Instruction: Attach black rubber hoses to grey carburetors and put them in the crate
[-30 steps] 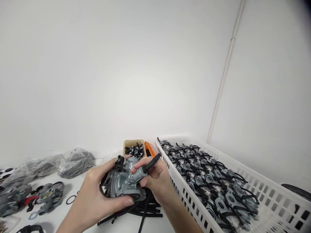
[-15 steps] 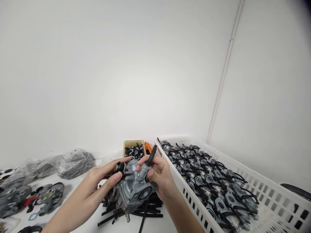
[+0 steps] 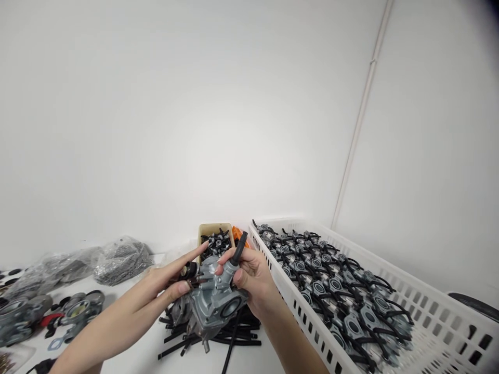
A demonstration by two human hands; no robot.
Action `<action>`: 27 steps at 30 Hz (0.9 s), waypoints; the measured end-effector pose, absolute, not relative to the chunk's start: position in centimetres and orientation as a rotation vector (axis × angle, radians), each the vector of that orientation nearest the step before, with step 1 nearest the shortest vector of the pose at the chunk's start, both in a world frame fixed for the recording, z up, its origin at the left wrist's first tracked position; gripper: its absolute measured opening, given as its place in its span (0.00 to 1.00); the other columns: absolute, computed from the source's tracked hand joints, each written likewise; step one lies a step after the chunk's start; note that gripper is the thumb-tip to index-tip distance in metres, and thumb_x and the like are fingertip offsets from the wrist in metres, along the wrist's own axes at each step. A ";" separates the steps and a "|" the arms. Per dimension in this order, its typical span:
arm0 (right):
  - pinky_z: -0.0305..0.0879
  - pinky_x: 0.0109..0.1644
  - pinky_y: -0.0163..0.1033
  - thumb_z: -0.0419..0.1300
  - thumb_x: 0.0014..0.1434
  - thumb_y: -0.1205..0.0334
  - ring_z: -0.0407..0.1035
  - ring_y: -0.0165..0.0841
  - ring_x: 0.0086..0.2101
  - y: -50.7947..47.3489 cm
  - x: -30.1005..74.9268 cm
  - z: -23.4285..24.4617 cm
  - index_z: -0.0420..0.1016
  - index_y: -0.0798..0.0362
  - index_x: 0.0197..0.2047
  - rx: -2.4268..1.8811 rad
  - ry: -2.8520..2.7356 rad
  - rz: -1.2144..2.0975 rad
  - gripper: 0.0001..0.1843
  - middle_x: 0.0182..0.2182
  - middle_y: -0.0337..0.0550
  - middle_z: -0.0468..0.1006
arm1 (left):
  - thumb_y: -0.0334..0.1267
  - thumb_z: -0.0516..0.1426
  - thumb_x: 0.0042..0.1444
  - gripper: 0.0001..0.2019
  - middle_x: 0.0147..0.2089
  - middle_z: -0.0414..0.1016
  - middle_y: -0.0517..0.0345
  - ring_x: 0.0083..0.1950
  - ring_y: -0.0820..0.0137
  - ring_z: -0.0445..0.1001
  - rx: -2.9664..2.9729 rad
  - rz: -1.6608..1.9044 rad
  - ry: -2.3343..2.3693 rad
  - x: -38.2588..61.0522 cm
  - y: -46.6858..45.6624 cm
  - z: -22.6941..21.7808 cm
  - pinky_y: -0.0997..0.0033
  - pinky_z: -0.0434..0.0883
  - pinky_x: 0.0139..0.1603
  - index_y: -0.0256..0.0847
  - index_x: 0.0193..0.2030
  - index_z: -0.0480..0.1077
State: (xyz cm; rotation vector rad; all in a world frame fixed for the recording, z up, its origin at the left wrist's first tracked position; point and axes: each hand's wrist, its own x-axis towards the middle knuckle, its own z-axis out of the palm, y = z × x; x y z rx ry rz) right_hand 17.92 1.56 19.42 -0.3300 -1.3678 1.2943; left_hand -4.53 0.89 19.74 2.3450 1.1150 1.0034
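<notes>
A grey metal carburetor (image 3: 216, 301) is held above the table in the head view, its round bore facing me and a black rubber boot (image 3: 239, 249) sticking up from its top right. My right hand (image 3: 253, 280) grips it on the right, thumb and fingers just under the boot. On the left side, my left hand (image 3: 163, 283) spans the carburetor around a black round fitting (image 3: 189, 270), fingers stretched along the far side and thumb against the near side. Its other fingertips are hidden. Beneath lie several black rubber hoses (image 3: 241, 332).
To the right stands a white plastic crate (image 3: 429, 301) with rows of similar carburetors (image 3: 335, 285). A tan bin (image 3: 212, 227) of small black-and-metal parts sits behind my hands, beside an orange container (image 3: 240, 236). Bagged parts (image 3: 122, 259) and loose carburetors (image 3: 78, 311) lie left.
The carburetor has shifted slightly left, with my right hand still gripping it. My left hand's fingers have straightened and its thumb has slid a little left and down.
</notes>
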 end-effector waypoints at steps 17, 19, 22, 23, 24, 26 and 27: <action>0.66 0.34 0.33 0.74 0.42 0.49 0.70 0.29 0.29 1.4 18.1 20.0 0.81 0.51 0.35 -0.273 -1.271 1.274 0.19 0.28 0.40 0.79 | 0.53 0.72 0.32 0.52 0.61 0.69 0.44 0.61 0.49 0.68 1.603 0.995 0.591 0.5 0.7 19.5 0.51 0.66 0.62 0.41 0.64 0.59; 0.67 0.35 0.34 0.74 0.42 0.49 0.71 0.30 0.29 1.5 18.2 19.9 0.82 0.51 0.35 -0.280 -1.280 1.285 0.19 0.27 0.40 0.79 | 0.49 0.72 0.29 0.45 0.56 0.74 0.45 0.57 0.50 0.71 1.535 1.052 0.768 0.7 0.4 19.4 0.51 0.68 0.60 0.39 0.57 0.65; 0.67 0.35 0.33 0.74 0.44 0.50 0.72 0.29 0.30 1.8 18.4 19.8 0.82 0.50 0.36 -0.296 -1.288 1.296 0.18 0.28 0.40 0.80 | 0.46 0.71 0.31 0.37 0.51 0.77 0.46 0.53 0.51 0.74 1.512 1.147 0.905 1.1 0.1 19.4 0.52 0.70 0.57 0.39 0.51 0.69; 0.67 0.35 0.32 0.74 0.44 0.50 0.72 0.29 0.30 1.9 18.4 19.8 0.82 0.50 0.37 -0.297 -1.289 1.292 0.18 0.28 0.40 0.80 | 0.46 0.70 0.32 0.35 0.50 0.78 0.47 0.53 0.51 0.74 1.524 1.169 0.901 1.2 0.0 19.5 0.53 0.70 0.57 0.39 0.50 0.70; 0.67 0.36 0.32 0.74 0.44 0.50 0.72 0.28 0.30 1.9 18.5 19.8 0.82 0.50 0.37 -0.297 -1.291 1.287 0.18 0.29 0.39 0.80 | 0.46 0.70 0.33 0.34 0.49 0.78 0.48 0.52 0.52 0.75 1.533 1.183 0.892 1.3 0.0 19.5 0.54 0.71 0.56 0.40 0.49 0.70; 0.67 0.37 0.32 0.74 0.44 0.50 0.72 0.28 0.30 2.0 18.5 19.8 0.82 0.50 0.37 -0.293 -1.293 1.278 0.18 0.29 0.39 0.80 | 0.45 0.69 0.33 0.32 0.48 0.79 0.49 0.51 0.52 0.75 1.529 1.202 0.894 1.4 0.0 19.5 0.56 0.72 0.54 0.40 0.48 0.71; 0.68 0.37 0.32 0.74 0.44 0.51 0.72 0.28 0.30 2.0 18.5 19.8 0.82 0.50 0.37 -0.294 -1.294 1.278 0.17 0.29 0.39 0.80 | 0.45 0.69 0.34 0.31 0.48 0.79 0.49 0.50 0.53 0.76 1.524 1.215 0.897 1.5 0.0 19.6 0.56 0.72 0.53 0.40 0.48 0.71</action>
